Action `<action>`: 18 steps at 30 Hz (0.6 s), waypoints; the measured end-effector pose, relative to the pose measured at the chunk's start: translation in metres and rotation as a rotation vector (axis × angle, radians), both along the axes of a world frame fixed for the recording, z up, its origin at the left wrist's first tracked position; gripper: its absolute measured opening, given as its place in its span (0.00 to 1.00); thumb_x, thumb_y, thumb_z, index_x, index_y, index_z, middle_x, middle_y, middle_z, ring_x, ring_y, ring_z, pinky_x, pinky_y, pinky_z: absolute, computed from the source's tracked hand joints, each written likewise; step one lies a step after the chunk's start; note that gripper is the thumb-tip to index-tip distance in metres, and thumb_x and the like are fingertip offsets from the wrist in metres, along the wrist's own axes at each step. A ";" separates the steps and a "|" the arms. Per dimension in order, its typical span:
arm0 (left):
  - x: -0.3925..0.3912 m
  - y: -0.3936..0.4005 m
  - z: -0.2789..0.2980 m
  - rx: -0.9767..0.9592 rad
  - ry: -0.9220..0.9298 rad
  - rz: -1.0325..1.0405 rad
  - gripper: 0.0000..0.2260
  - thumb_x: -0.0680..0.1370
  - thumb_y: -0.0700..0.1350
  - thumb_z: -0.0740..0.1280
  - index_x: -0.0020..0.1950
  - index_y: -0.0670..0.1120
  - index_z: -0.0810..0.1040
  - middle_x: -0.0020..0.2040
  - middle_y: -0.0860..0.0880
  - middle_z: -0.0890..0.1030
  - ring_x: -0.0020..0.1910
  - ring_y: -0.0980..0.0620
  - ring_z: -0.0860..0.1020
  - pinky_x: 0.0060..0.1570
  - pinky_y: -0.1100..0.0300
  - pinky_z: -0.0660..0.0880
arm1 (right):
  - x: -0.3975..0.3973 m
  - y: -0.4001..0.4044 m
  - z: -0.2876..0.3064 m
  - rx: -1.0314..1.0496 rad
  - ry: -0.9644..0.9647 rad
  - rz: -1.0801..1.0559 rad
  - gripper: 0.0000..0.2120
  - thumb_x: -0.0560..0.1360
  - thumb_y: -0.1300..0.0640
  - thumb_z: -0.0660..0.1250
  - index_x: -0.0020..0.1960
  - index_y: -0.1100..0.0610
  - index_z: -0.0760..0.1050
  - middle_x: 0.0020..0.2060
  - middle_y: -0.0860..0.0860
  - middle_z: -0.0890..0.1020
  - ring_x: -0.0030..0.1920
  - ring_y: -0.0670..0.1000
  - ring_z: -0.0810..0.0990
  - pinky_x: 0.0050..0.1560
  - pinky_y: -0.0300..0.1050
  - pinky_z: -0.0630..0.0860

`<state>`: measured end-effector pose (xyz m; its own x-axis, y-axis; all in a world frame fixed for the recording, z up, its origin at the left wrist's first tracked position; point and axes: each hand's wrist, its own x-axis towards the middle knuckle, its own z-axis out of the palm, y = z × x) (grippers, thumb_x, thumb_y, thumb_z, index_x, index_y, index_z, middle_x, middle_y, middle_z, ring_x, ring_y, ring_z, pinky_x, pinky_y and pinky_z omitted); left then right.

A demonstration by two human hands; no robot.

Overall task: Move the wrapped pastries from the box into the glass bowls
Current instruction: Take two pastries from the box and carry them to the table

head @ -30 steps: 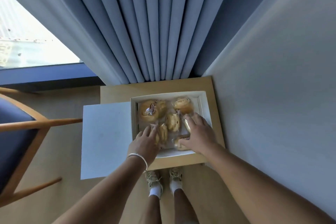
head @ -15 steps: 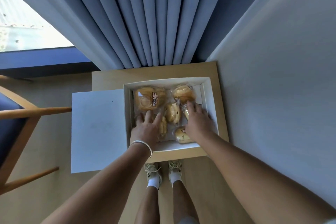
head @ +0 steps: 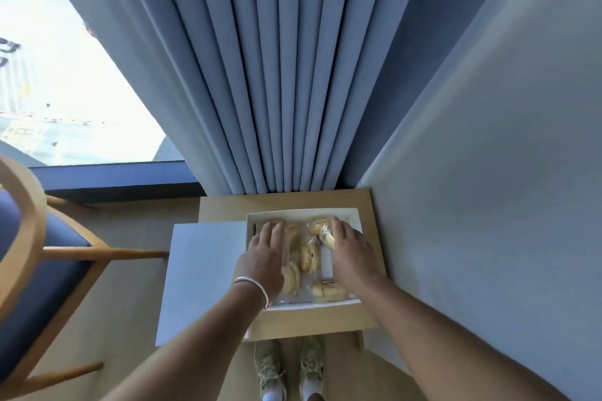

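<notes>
A white box (head: 355, 216) lies open on a small wooden table (head: 312, 324). Several wrapped pastries are inside, among them one in the middle (head: 308, 259) and one at the near right (head: 327, 290). My left hand (head: 265, 252) reaches into the box with its fingers stretched over the far-left pastry (head: 291, 231). Over on the other side, my right hand (head: 351, 249) lies with straight fingers on the far-right pastry (head: 317, 226). No glass bowl is in view.
The box's white lid (head: 202, 277) hangs flat off the table's left side. A wooden chair with a blue seat (head: 39, 257) stands at the left. A blue curtain (head: 286, 75) hangs behind the table and a wall (head: 488, 205) runs along its right edge.
Both hands have slid from the near and middle pastries to the far end of the box. The camera has tilted up, so the table sits lower in view.
</notes>
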<state>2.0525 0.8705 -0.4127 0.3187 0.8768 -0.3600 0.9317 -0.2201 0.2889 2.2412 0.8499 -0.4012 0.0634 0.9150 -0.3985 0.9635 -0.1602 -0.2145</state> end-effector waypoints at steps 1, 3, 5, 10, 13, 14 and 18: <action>-0.005 0.007 0.014 0.022 0.005 0.012 0.38 0.72 0.37 0.62 0.78 0.47 0.45 0.78 0.49 0.53 0.74 0.46 0.59 0.62 0.52 0.73 | -0.001 0.005 0.014 0.021 -0.002 0.001 0.37 0.76 0.62 0.63 0.78 0.58 0.46 0.74 0.55 0.61 0.68 0.58 0.66 0.62 0.52 0.70; -0.017 0.019 0.043 0.075 0.007 0.034 0.36 0.73 0.40 0.64 0.77 0.45 0.48 0.77 0.48 0.56 0.73 0.47 0.59 0.63 0.52 0.72 | -0.004 0.016 0.043 0.067 -0.014 0.015 0.36 0.76 0.59 0.63 0.77 0.59 0.47 0.74 0.55 0.61 0.68 0.58 0.66 0.63 0.53 0.70; -0.029 0.027 0.069 0.130 0.019 0.045 0.33 0.75 0.43 0.63 0.76 0.45 0.50 0.76 0.48 0.58 0.73 0.47 0.59 0.64 0.52 0.71 | -0.010 0.028 0.069 0.109 -0.021 0.041 0.37 0.75 0.59 0.66 0.77 0.58 0.48 0.73 0.54 0.61 0.68 0.58 0.66 0.63 0.53 0.70; -0.052 0.036 0.120 0.253 0.042 0.099 0.33 0.74 0.45 0.66 0.74 0.47 0.53 0.72 0.49 0.62 0.71 0.48 0.62 0.61 0.51 0.72 | -0.035 0.050 0.118 0.223 -0.019 0.111 0.36 0.73 0.66 0.66 0.75 0.55 0.53 0.73 0.52 0.63 0.67 0.57 0.66 0.62 0.51 0.71; -0.064 0.040 0.137 0.353 0.050 0.124 0.30 0.74 0.42 0.63 0.72 0.49 0.53 0.70 0.50 0.64 0.70 0.49 0.64 0.57 0.52 0.74 | -0.049 0.058 0.136 0.290 -0.018 0.153 0.34 0.73 0.66 0.64 0.75 0.54 0.54 0.71 0.51 0.64 0.67 0.56 0.66 0.62 0.51 0.70; -0.070 0.041 0.141 0.373 0.049 0.134 0.30 0.74 0.43 0.63 0.72 0.49 0.52 0.70 0.50 0.64 0.69 0.49 0.64 0.56 0.52 0.74 | -0.053 0.061 0.141 0.307 -0.014 0.171 0.33 0.74 0.66 0.63 0.74 0.54 0.54 0.71 0.50 0.64 0.67 0.55 0.66 0.62 0.50 0.70; -0.093 0.040 0.149 0.409 0.090 0.174 0.33 0.74 0.44 0.65 0.74 0.47 0.51 0.71 0.50 0.63 0.70 0.49 0.63 0.56 0.53 0.73 | -0.069 0.070 0.153 0.354 0.000 0.232 0.33 0.75 0.64 0.63 0.75 0.54 0.54 0.72 0.51 0.64 0.68 0.55 0.66 0.66 0.50 0.68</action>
